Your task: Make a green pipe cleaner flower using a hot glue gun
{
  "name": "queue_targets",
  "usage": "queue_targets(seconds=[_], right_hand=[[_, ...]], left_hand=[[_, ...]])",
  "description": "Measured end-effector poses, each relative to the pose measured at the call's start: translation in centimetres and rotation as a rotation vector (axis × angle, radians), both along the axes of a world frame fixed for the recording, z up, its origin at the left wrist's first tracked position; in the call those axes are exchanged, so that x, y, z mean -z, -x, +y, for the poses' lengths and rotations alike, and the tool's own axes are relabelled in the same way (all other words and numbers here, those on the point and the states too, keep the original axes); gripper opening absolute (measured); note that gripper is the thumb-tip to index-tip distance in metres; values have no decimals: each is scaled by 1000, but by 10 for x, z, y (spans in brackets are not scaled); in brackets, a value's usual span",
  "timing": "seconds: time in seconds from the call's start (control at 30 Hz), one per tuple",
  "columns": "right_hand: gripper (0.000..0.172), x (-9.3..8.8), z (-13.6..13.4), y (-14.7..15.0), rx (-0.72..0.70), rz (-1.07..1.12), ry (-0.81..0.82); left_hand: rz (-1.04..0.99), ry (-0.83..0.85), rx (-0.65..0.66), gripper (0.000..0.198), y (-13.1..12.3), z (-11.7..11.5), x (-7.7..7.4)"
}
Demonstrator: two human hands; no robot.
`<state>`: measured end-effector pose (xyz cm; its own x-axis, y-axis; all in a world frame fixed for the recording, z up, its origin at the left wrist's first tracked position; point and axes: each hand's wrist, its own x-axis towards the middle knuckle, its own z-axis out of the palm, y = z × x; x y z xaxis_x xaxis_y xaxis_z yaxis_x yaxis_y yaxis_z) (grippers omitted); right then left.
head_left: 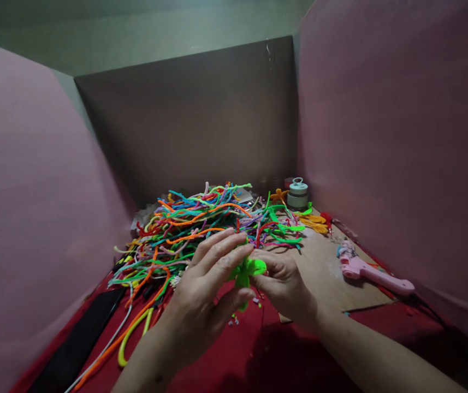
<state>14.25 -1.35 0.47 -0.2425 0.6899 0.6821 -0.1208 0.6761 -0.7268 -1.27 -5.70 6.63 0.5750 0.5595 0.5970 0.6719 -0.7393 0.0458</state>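
Observation:
Between my two hands is a bright green flower shape of bent pipe cleaner (pixel 242 277), with rounded petals showing. My left hand (pixel 213 278) curves around it from the left, its fingers over the top and the thumb beneath. From the right, my right hand (pixel 280 281) pinches a petal between thumb and fingers. Part of the green shape is hidden behind the fingers. Just beyond the hands lies a large heap of loose pipe cleaners (pixel 201 213) in many colours.
A pink glue gun (pixel 377 274) rests on a cardboard sheet (pixel 324 273) at the right. Behind it stands a pale green lidded container (pixel 297 194). Yellow scissor handles (pixel 124 349), a white cord (pixel 106 346) and a black strip (pixel 80 333) lie at the left on red cloth (pixel 217 365). Panels enclose the sides.

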Motion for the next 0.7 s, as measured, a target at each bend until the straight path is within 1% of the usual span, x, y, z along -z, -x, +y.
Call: queue_targets(seconds=[0.13, 0.27, 0.37, 0.53, 0.7], right_hand=[[16, 2, 2, 0, -32, 19, 44], [15, 4, 2, -1, -26, 9, 57], [17, 2, 1, -1, -31, 10, 65], [21, 0, -1, 1, 7, 41, 31], [27, 4, 0, 1, -22, 58, 54]], left_hand=[[78, -23, 6, 56, -2, 0, 9], [23, 2, -12, 62, -3, 0, 21], [-2, -21, -3, 63, -3, 0, 27], [49, -87, -29, 61, -4, 0, 30], [57, -101, -46, 57, -5, -2, 31]])
